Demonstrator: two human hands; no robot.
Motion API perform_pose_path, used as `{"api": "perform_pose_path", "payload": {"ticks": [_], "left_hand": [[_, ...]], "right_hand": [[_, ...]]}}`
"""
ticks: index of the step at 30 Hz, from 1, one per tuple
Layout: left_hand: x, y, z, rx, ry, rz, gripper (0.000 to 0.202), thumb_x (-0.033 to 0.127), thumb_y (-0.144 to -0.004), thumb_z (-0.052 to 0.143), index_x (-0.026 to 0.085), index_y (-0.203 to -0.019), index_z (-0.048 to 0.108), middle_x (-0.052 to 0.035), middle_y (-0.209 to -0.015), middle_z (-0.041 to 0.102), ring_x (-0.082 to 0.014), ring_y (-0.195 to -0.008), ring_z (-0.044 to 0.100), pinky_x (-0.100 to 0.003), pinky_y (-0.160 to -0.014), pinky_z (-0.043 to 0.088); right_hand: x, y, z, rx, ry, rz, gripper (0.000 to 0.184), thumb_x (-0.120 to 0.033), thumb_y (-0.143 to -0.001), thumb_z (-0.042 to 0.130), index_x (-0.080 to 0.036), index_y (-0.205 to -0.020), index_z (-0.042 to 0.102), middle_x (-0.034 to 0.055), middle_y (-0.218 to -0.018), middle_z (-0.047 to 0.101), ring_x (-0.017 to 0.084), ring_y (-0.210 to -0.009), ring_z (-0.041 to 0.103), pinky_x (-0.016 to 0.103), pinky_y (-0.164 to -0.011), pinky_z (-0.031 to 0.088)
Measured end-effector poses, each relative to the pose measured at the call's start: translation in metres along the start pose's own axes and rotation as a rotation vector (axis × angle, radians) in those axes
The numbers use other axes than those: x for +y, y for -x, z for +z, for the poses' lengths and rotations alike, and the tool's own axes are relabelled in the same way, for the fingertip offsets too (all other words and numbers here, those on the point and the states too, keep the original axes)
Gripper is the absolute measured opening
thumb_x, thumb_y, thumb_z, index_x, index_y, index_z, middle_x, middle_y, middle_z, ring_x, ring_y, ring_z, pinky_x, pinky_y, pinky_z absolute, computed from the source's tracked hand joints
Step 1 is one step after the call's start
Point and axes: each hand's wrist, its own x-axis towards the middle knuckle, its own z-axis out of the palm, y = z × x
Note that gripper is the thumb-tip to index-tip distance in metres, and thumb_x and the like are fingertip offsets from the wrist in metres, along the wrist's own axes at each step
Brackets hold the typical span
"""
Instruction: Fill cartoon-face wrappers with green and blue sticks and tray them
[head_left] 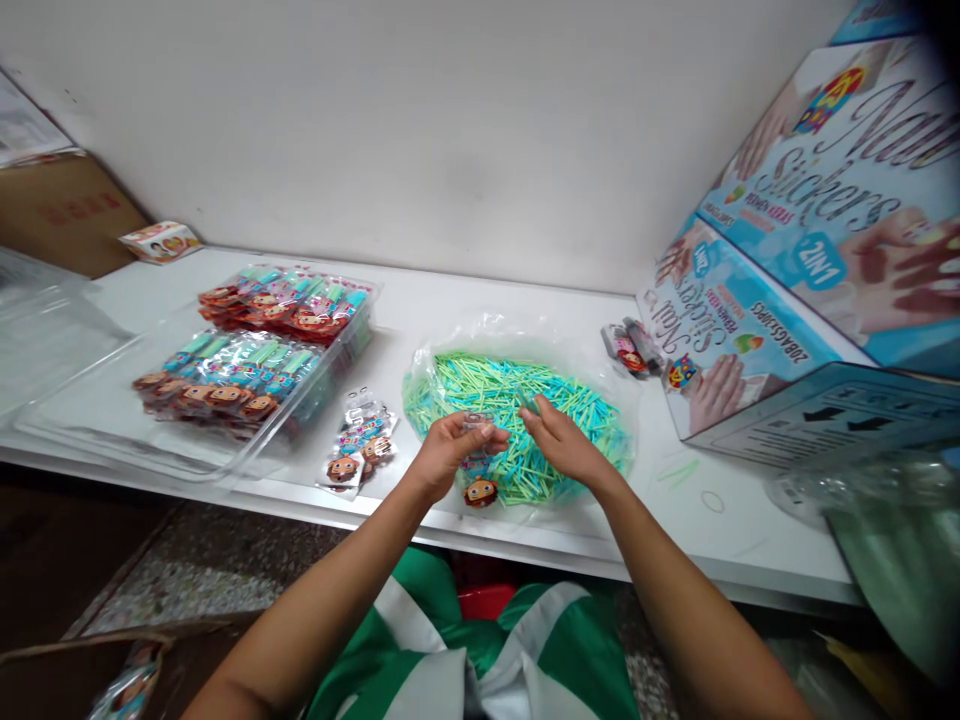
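My left hand (452, 452) is closed on a small clear packet (480, 490) with a brown cartoon face at its lower end. It hangs over the near left side of a clear plastic bag (491, 330) full of short green and blue plastic sticks (517, 375). Just right of the packet, my right hand (562, 440) pinches what look like one or a few of these sticks, over the pile. A small stack of similar flat packets (362, 445) lies on the table left of my left hand.
At the left, a clear plastic tray (247, 465) holds two rows of filled packets (225, 385). Nail-sticker boxes (750, 330) stand at the right. Small dark packets (631, 347), loose sticks (679, 472) and a rubber band (712, 501) lie near them. A small box (160, 242) sits at the back left.
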Motion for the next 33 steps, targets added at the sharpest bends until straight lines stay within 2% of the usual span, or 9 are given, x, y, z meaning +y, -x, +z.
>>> {"api": "perform_pose_path", "payload": {"ticks": [2, 5, 8, 12, 15, 18, 24, 28, 33], "left_hand": [[0.006, -0.001, 0.0, 0.064, -0.089, 0.061, 0.03, 0.037, -0.068, 0.071, 0.012, -0.082, 0.06, -0.0083, -0.08, 0.07, -0.0193, -0.072, 0.066, -0.036, -0.077, 0.048], [0.01, -0.004, 0.004, 0.274, -0.349, 0.234, 0.024, 0.037, -0.071, 0.067, 0.015, -0.077, 0.059, -0.004, -0.073, 0.067, -0.0162, -0.07, 0.062, -0.028, -0.071, 0.046], [0.005, -0.005, 0.01, 0.369, -0.571, 0.317, 0.02, 0.037, -0.074, 0.063, 0.018, -0.071, 0.058, 0.0, -0.064, 0.062, -0.0137, -0.064, 0.057, -0.024, -0.064, 0.04], [-0.003, -0.003, 0.012, 0.286, -0.54, 0.271, 0.018, 0.035, -0.075, 0.061, 0.017, -0.072, 0.057, -0.0005, -0.065, 0.061, -0.014, -0.064, 0.057, -0.023, -0.061, 0.039], [-0.003, 0.0, 0.006, 0.199, -0.451, 0.214, 0.02, 0.035, -0.072, 0.064, 0.016, -0.074, 0.058, -0.0029, -0.07, 0.064, -0.0156, -0.068, 0.059, -0.024, -0.064, 0.041], [0.0, 0.004, 0.001, 0.148, -0.49, 0.198, 0.021, 0.035, -0.073, 0.064, 0.016, -0.074, 0.057, -0.0018, -0.068, 0.063, -0.014, -0.064, 0.056, -0.024, -0.061, 0.039], [0.006, 0.015, 0.006, 0.19, -0.701, 0.253, 0.017, 0.036, -0.073, 0.062, 0.019, -0.073, 0.06, 0.0018, -0.059, 0.055, -0.0125, -0.055, 0.047, -0.023, -0.055, 0.032], [0.01, 0.02, 0.008, 0.19, -0.878, 0.334, 0.015, 0.035, -0.078, 0.058, 0.021, -0.076, 0.062, 0.0001, -0.063, 0.059, -0.0143, -0.055, 0.048, -0.025, -0.057, 0.029], [0.008, 0.018, 0.003, 0.127, -1.092, 0.437, 0.012, 0.032, -0.081, 0.055, 0.021, -0.083, 0.061, -0.0047, -0.073, 0.063, -0.019, -0.068, 0.055, -0.026, -0.062, 0.03]], "right_hand": [[-0.006, 0.003, -0.008, -0.036, 0.249, -0.071, 0.022, -0.038, -0.094, 0.029, -0.021, -0.089, 0.043, 0.0011, -0.074, 0.052, 0.016, -0.067, 0.05, 0.027, -0.062, 0.036], [-0.022, 0.007, -0.012, -0.082, 0.554, -0.167, 0.019, -0.03, -0.095, 0.029, -0.02, -0.092, 0.045, 0.0052, -0.081, 0.056, 0.018, -0.071, 0.052, 0.028, -0.062, 0.033], [-0.038, 0.011, -0.008, -0.119, 0.723, -0.258, 0.019, -0.026, -0.094, 0.031, -0.018, -0.09, 0.048, 0.0077, -0.082, 0.058, 0.019, -0.074, 0.053, 0.029, -0.063, 0.031], [-0.047, 0.014, -0.008, -0.192, 0.698, -0.269, 0.019, -0.029, -0.095, 0.031, -0.02, -0.091, 0.048, 0.006, -0.081, 0.059, 0.018, -0.07, 0.053, 0.027, -0.059, 0.029], [-0.048, 0.015, -0.019, -0.22, 0.647, -0.233, 0.018, -0.032, -0.095, 0.031, -0.021, -0.091, 0.045, 0.0042, -0.08, 0.059, 0.016, -0.066, 0.052, 0.026, -0.055, 0.026], [-0.054, 0.013, -0.032, -0.232, 0.632, -0.262, 0.018, -0.034, -0.095, 0.031, -0.021, -0.09, 0.044, 0.0042, -0.08, 0.059, 0.016, -0.064, 0.052, 0.027, -0.054, 0.026], [-0.068, 0.009, -0.037, -0.303, 0.638, -0.301, 0.019, -0.034, -0.094, 0.035, -0.02, -0.092, 0.047, 0.0073, -0.083, 0.063, 0.018, -0.068, 0.056, 0.027, -0.056, 0.027], [-0.065, 0.012, -0.033, -0.369, 0.611, -0.25, 0.024, -0.032, -0.092, 0.038, -0.018, -0.108, 0.049, 0.0096, -0.08, 0.067, 0.021, -0.067, 0.059, 0.028, -0.056, 0.028], [-0.06, 0.014, -0.027, -0.374, 0.525, -0.243, 0.052, -0.026, -0.087, 0.044, -0.016, -0.137, 0.033, 0.0118, -0.089, 0.07, 0.025, -0.074, 0.063, 0.029, -0.059, 0.035]]}}
